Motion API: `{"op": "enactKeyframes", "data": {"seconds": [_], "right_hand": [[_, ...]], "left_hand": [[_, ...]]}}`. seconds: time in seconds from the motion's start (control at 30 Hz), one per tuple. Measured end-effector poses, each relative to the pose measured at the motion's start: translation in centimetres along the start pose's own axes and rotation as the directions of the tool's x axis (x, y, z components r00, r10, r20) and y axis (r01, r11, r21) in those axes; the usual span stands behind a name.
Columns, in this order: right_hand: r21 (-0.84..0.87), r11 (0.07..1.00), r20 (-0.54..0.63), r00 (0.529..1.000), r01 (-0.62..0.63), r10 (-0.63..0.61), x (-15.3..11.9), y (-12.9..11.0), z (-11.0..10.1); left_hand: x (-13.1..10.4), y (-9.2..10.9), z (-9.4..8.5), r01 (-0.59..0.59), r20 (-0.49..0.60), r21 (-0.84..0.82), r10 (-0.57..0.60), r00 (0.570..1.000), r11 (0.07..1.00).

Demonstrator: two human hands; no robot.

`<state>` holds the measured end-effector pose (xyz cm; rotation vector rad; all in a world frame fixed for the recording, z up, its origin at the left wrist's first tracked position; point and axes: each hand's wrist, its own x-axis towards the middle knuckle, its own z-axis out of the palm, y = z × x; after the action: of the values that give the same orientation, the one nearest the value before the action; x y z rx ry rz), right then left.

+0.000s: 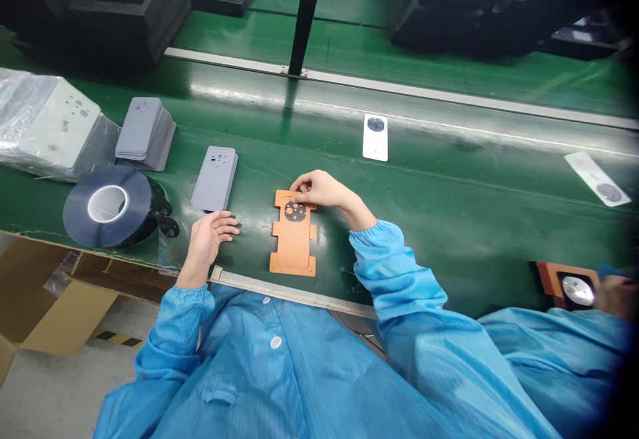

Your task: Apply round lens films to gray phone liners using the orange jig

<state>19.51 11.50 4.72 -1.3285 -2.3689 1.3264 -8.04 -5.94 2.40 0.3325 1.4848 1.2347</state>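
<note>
An orange fixture (pixel 292 243) lies flat on the green table, with a black round piece with holes (pixel 295 211) near its upper end. My right hand (pixel 319 189) is over the fixture's top edge, fingers bent and pressed together at the black piece; what they pinch, if anything, is too small to make out. My left hand (pixel 212 233) hovers palm partly up, fingers apart and holding nothing, just below a small stack of grey plates (pixel 214 179). The stack's top plate has several holes at its upper end.
A taller grey plate stack (pixel 142 130), a tape roll (pixel 77 209) and a plastic-wrapped stack (pixel 64 126) are on the left. White panels (pixel 375 146) (pixel 594 176) lie beyond and right. Another person's hand (pixel 618 296) is at an orange fixture (pixel 549 279) at the right edge.
</note>
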Motion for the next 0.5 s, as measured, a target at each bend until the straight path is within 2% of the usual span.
{"op": "enactKeyframes", "data": {"seconds": [0.27,0.4,0.5], "right_hand": [[-0.117,0.979,0.069,0.982,-0.166,0.175,2.3,-1.4,0.6],[-0.162,0.976,0.036,0.987,-0.148,0.156,2.6,-2.2,1.1],[-0.124,0.989,-0.012,0.997,-0.077,0.076,2.0,-2.5,1.4]], "left_hand": [[0.4,0.1,0.4,-0.029,-0.024,0.003,0.029,0.999,1.0],[0.2,-0.2,0.1,-0.044,-0.013,0.008,0.044,0.999,0.999],[-0.6,-0.5,0.2,-0.098,-0.002,0.006,0.098,0.995,0.995]]}}
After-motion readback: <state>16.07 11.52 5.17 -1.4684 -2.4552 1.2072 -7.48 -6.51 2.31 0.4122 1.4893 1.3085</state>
